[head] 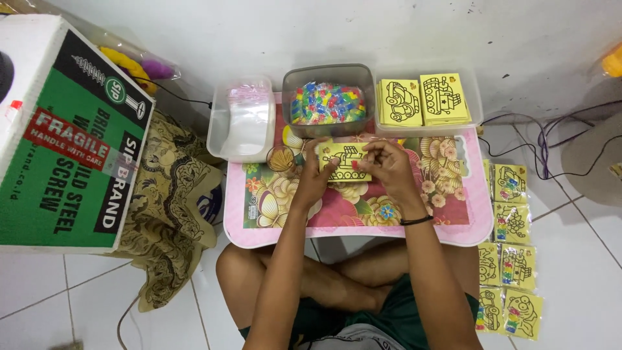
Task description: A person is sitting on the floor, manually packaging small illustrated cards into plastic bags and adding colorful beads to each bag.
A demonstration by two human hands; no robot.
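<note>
At far left a green and white box [61, 133] stands on the floor, a patterned cloth [170, 194] slumped against it. Next comes the small pink bench [259, 236] with a flowered top. Along its back edge sit three tubs: a clear tub [241, 120] of plastic bags, a grey tub [327, 100] of bright little packets, and a clear tray [429, 98] of yellow cards (line drawings of vehicles on them). The left hand [313, 175] grips the left end of a yellow card [345, 162] with its fingers curled over the edge. The card sits just above the bench top, in front of the grey tub. The right hand [390, 167] pinches the card's right end between thumb and fingertips; a black band circles that wrist. On the tiled floor at right lie packed cards [512, 253] in two loose columns, and cables [544, 146] trail behind them.
</note>
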